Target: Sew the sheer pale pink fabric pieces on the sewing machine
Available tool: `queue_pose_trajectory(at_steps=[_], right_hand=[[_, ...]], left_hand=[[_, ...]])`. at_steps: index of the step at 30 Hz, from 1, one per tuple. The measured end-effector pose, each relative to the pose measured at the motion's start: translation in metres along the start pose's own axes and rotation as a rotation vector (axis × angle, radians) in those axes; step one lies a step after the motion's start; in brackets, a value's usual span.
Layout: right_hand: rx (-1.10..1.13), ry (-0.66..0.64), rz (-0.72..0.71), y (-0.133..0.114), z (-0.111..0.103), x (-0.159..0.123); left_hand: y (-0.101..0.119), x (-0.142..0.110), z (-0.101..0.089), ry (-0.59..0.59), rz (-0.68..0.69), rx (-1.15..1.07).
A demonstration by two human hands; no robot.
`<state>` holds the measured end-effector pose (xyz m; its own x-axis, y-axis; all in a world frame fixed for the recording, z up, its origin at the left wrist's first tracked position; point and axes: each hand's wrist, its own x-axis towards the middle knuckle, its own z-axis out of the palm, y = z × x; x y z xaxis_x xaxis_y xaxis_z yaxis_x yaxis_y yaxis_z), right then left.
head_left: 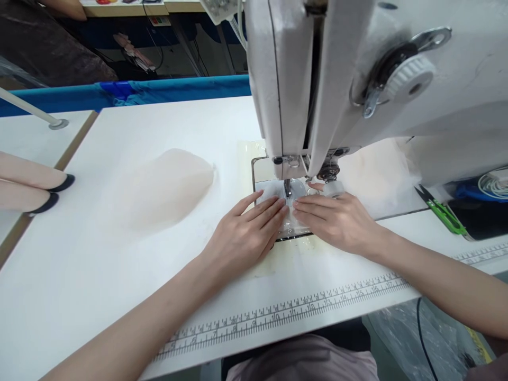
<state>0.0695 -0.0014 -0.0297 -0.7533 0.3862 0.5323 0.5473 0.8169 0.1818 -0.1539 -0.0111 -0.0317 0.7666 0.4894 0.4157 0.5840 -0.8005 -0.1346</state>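
My left hand (pixel 248 230) lies flat on the bed of a sewing machine (pixel 291 79), fingers stretched toward the presser foot (pixel 288 189). My right hand (pixel 341 219) rests flat on the other side, its fingertips close to the left ones just in front of the foot. Under the fingers there seems to be a thin, pale see-through material, but its edges are hard to make out. A sheer beige piece of fabric (pixel 174 185) is spread on the white table left of my left hand. More sheer fabric (pixel 371 166) lies beneath the machine arm, beyond my right hand.
Green thread snips (pixel 444 211) lie at the right beside a dark flat object (pixel 482 217). A printed ruler (pixel 293 312) runs along the table's front edge. Two beige rolls with dark ends (pixel 29 193) lie at the left. Another person's arm (pixel 65 8) shows at the top left.
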Motion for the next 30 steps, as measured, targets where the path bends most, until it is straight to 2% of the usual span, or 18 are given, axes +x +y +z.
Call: queue_pose_trajectory(at_steps=[13, 20, 30], right_hand=[[-0.079, -0.01, -0.013, -0.001, 0.002, -0.001], [-0.048, -0.043, 0.048, 0.0, 0.007, 0.001], [0.017, -0.008, 0.143, -0.006, 0.002, -0.001]], left_hand=[[0.005, -0.002, -0.003, 0.02, -0.015, 0.02], [-0.002, 0.001, 0.003, 0.02, -0.044, 0.028], [0.013, -0.004, -0.005, 0.014, -0.064, 0.005]])
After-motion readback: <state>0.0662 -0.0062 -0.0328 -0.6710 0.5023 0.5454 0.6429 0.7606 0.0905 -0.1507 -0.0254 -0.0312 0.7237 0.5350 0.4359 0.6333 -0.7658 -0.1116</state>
